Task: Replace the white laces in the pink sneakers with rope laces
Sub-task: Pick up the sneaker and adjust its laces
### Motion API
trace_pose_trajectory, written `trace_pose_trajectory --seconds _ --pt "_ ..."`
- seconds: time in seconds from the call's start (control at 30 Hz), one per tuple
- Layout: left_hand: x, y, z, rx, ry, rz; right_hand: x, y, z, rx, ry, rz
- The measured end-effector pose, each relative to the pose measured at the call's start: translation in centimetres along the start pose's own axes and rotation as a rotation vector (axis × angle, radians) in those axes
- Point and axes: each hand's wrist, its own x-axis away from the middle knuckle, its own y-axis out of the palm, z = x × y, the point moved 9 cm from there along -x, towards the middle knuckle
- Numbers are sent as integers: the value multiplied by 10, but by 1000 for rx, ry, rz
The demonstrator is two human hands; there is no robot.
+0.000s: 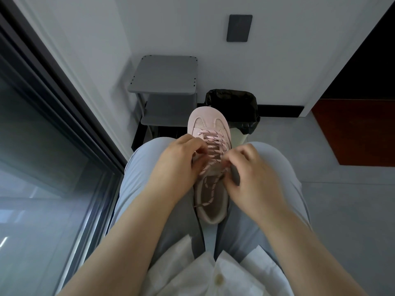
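Two hands work at one shoe. The left hand, fingers curled narrow, pinches the single speckled rope lace at the eyelet row on the 9 o'clock side. The right hand, equally curled, pinches it at 3 o'clock and hides the eyelets there. One pink sneaker lies between the thighs, toe toward 12. Beyond at 12 stands one grey shelf rack, and at 1 one black-bagged bin.
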Motion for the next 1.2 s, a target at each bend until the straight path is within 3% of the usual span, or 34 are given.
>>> trace_pose_trajectory --seconds 0.37,0.53,0.77,0.9,1.0,1.2 --pt "-3 4 -5 -64 -12 7 -1 3 -10 318 -70 -7" --pt "0 3 -4 -46 -28 -10 -1 6 -15 241 -128 -42" --pt "-1 -2 -2 -1 -41 12 11 18 -21 119 -243 -219" --pt "7 -15 9 22 94 73 17 21 -17 75 -188 -243" --pt "14 -9 17 66 196 2 15 17 -12 32 -92 -209" --pt "16 1 4 -32 68 -84 2 16 -18 31 57 -99"
